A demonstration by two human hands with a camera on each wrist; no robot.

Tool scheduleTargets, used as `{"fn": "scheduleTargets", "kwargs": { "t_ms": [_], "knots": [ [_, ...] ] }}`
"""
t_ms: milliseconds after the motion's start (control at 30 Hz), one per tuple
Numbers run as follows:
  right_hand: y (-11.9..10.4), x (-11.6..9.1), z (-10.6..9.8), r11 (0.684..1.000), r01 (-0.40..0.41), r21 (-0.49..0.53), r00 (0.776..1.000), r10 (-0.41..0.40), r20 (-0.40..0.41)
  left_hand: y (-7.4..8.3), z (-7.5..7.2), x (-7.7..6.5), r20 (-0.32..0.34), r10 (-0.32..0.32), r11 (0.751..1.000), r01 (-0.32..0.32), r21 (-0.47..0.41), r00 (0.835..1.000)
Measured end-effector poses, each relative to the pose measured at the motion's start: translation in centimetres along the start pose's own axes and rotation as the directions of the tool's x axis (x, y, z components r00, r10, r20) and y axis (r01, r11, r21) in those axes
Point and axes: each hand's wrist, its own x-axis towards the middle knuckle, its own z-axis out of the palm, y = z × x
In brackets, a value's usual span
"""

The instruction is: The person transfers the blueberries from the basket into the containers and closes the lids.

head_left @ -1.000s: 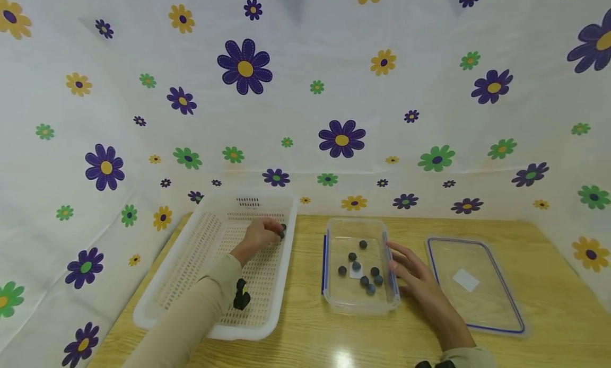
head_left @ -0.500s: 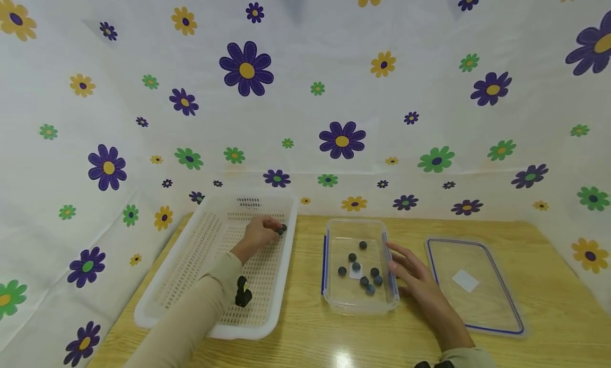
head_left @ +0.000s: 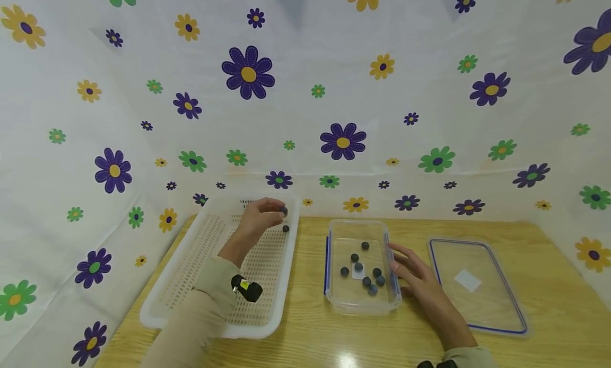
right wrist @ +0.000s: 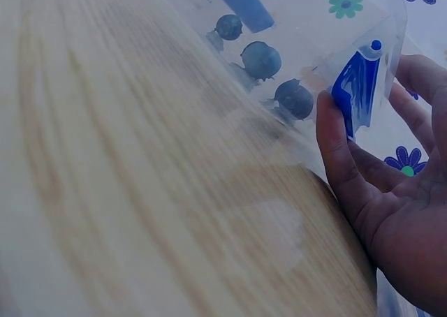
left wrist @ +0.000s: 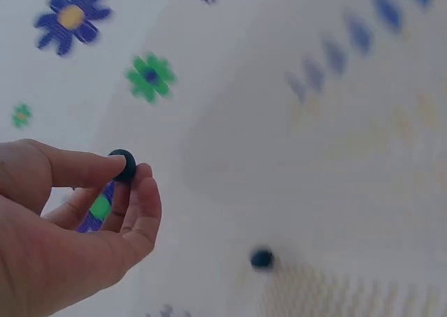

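Note:
My left hand is over the right side of the white perforated basket, pinching a dark blueberry between thumb and fingertips. Below it, against the basket's right wall, lies another blueberry. At the centre right, my right hand rests on the side of a clear plastic container, its fingers fairly straight along the wall. Several blueberries lie spread over the container's bottom. In the right wrist view a fingertip touches the wall beside a blue clip.
A clear lid with a blue seal lies flat on the wooden table, right of the right hand. Behind the table hangs a white sheet printed with flowers. A black strap device sits on the left wrist.
My left hand has risen from the basket's right wall with one blueberry between its fingers, leaving another below. The right hand stays at the container.

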Motion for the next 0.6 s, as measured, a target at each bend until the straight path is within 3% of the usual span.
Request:
{"fn": "scheduleTargets", "kwargs": {
  "t_ms": [133,233,433,600],
  "knots": [
    [0.0,-0.1,-0.1,1.0,0.002,-0.008,1.0,-0.002,0.002,2.3,1.9,-1.8,0.018,0.061,0.997,-0.06,-0.056,0.998],
    [0.0,-0.1,-0.4,1.0,-0.001,-0.003,1.0,0.001,0.006,3.8,3.3,-3.2,0.025,0.158,0.982,-0.154,-0.111,0.987],
    [0.0,0.0,-0.5,1.0,0.004,-0.027,1.0,-0.004,0.003,5.8,6.0,-6.5,-0.035,0.33,0.909,-0.328,-0.256,0.943],
    [0.2,0.0,-0.5,0.998,0.011,-0.055,1.0,-0.011,-0.003,6.2,8.7,-8.7,-0.079,0.358,0.867,-0.363,-0.341,0.93]
  ]
}}
